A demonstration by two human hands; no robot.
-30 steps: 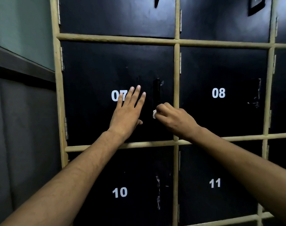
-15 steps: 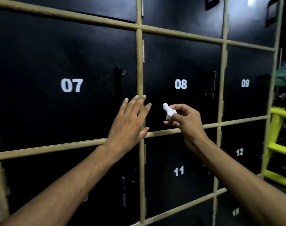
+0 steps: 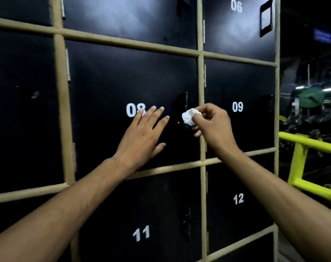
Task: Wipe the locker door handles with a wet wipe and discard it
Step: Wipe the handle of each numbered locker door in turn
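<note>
Now the left hand [image 3: 142, 133] lies flat on door 08 [image 3: 113, 82], a black locker door. Its fingers are straight and a little spread, and one fingertip covers a part of the white number. The thumb points to the right, low on the same door.

The right hand [image 3: 213, 127] is just beside it, to the right. It pinches the wet wipe [image 3: 189, 117] between the thumb and the first fingers, and the other fingers are loosely curled below. The wet wipe is crumpled into a small white ball. It sits at the lower end of the handle [image 3: 182, 103], a dark upright strip near the right edge of door 08. Whether the wet wipe really touches the handle, the view does not show. Both forearms are bare and come up from the bottom edge of the picture.

Around door 08 runs the frame [image 3: 130, 42], made of beige bars that divide the lockers into a grid. A hinge [image 3: 68, 65] is on the left bar of door 08. To the right of the hands is door 09 [image 3: 245, 82], below are door 11 [image 3: 142, 205] and door 12 [image 3: 240, 214], and at the top right is door 06 [image 3: 232, 25], where light reflects on the black surface. All have white numbers. Beyond the right end of the lockers stands a yellow railing [image 3: 302, 159], and behind it the place is dark and blurred.
</note>
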